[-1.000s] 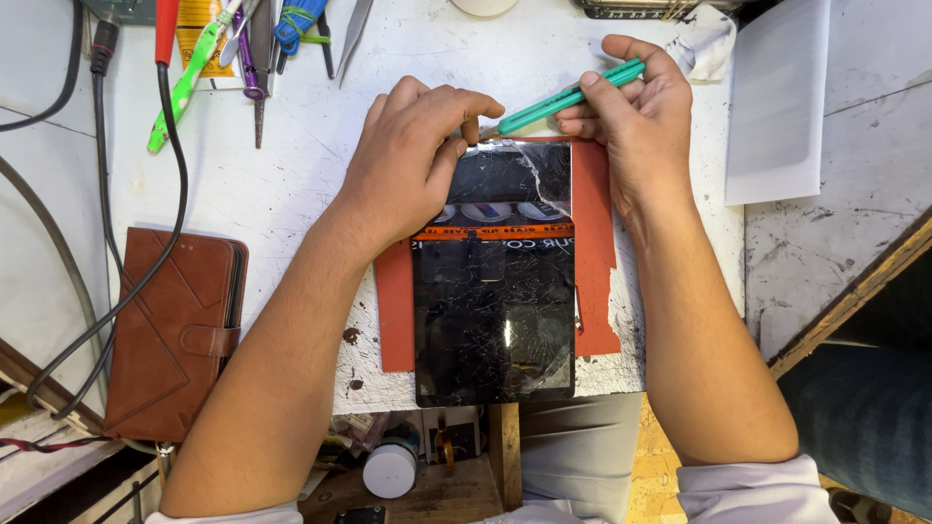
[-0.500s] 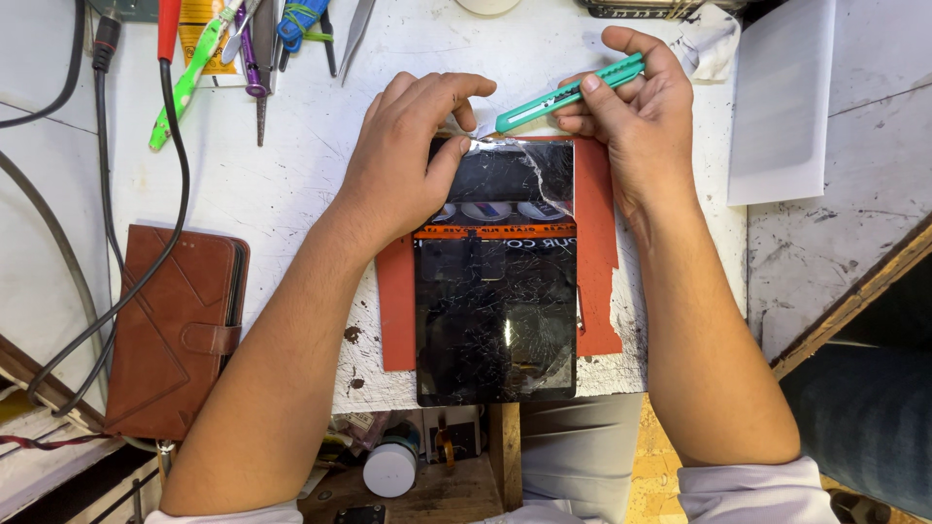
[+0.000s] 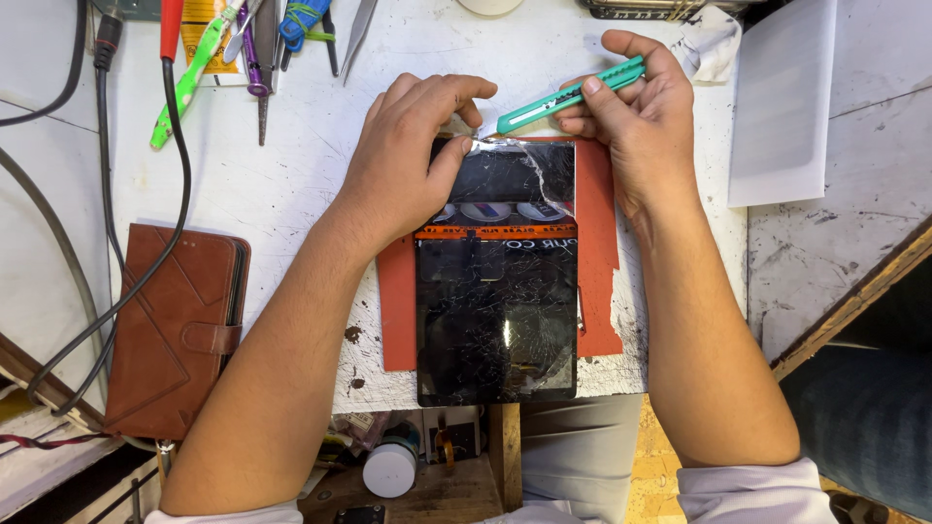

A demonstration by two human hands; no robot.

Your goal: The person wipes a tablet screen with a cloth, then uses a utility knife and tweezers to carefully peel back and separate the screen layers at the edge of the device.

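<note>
Green utility knife (image 3: 568, 96) gripped in right hand (image 3: 641, 116); film corner (image 3: 482, 146) pinched by left hand (image 3: 413, 155). Cracked black tablet (image 3: 497, 311) laid on red mat (image 3: 600, 243). Film lifted at top edge only; remainder judged unpeeled.

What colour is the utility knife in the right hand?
Teal green, with a light slider strip; the utility knife shows clearly in the head view.

Left hand (image 3: 413, 160) hides the tablet's (image 3: 497, 320) top-left corner.

Single head view, looking straight down, close over workbench (image 3: 291, 184)
</note>
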